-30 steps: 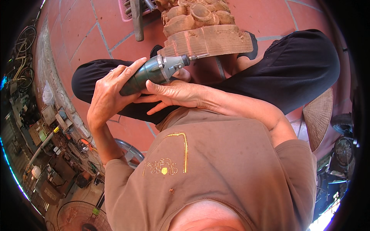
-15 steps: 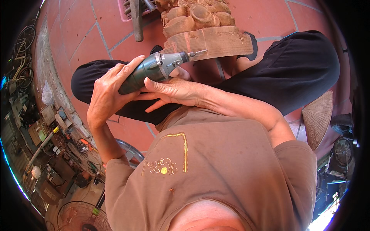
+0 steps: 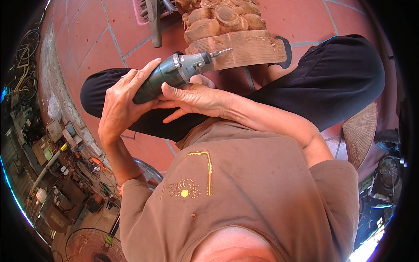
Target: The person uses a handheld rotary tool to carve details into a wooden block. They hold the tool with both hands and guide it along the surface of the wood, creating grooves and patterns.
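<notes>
My left hand (image 3: 120,96) is wrapped round the rear of a dark green and grey electric die grinder (image 3: 163,78). A thin pointed metal bit (image 3: 221,52) sticks out of its nose toward the right. In the picture the bit overlaps the flat base of a carved wooden piece (image 3: 238,46); whether they touch, I cannot tell. My right hand (image 3: 196,99) lies along the grinder's near side, thumb against the body, fingers stretched apart toward my left hand. Rounded shapes are carved above the wood's plain base.
Beyond my crossed legs, a wooden-handled tool (image 3: 154,24) lies across a pink basket (image 3: 140,12). A woven conical hat (image 3: 360,133) rests at the right. At the lower left stand a fan (image 3: 94,246) and clutter. Red tiles (image 3: 91,46) cover the floor.
The grinder has shifted slightly left and up in the picture, its nose tipped a little higher. Both hands moved with it, keeping nearly the same pose.
</notes>
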`<state>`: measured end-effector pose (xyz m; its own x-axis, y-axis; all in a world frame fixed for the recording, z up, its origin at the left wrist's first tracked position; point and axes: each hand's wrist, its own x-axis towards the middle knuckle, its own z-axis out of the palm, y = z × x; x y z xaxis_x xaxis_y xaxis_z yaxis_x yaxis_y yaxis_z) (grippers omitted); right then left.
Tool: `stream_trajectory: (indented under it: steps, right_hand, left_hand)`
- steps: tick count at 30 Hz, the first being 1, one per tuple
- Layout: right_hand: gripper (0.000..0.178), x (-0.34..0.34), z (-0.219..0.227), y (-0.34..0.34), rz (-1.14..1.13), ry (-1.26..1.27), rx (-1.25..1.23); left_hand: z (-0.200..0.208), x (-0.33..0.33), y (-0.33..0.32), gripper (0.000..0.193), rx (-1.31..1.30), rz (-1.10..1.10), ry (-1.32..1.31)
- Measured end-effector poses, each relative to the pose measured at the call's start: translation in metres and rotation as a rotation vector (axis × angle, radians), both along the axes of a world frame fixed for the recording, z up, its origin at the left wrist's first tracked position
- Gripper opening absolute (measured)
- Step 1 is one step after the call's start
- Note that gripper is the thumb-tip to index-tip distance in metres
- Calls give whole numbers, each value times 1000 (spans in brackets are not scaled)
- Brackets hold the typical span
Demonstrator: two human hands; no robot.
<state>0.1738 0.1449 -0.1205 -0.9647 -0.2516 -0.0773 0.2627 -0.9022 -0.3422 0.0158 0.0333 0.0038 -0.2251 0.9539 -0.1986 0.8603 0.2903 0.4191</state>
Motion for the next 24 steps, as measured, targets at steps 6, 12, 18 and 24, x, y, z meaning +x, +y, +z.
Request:
stream_trajectory:
  steps: [6,12,18,24]
  right_hand:
    - [72,0,7,4,-40,-58,-1]
    - [72,-4,7,6,-51,-63,-13]
    - [83,-7,6,8,-30,-26,30]
    - [80,-11,3,9,-30,-25,37]
  left_hand:
    - [-1,0,1,89,16,15,-3]
    - [-1,-2,2,88,13,12,24]
    - [-2,-3,4,89,32,14,30]
    - [-3,-4,6,88,49,31,17]
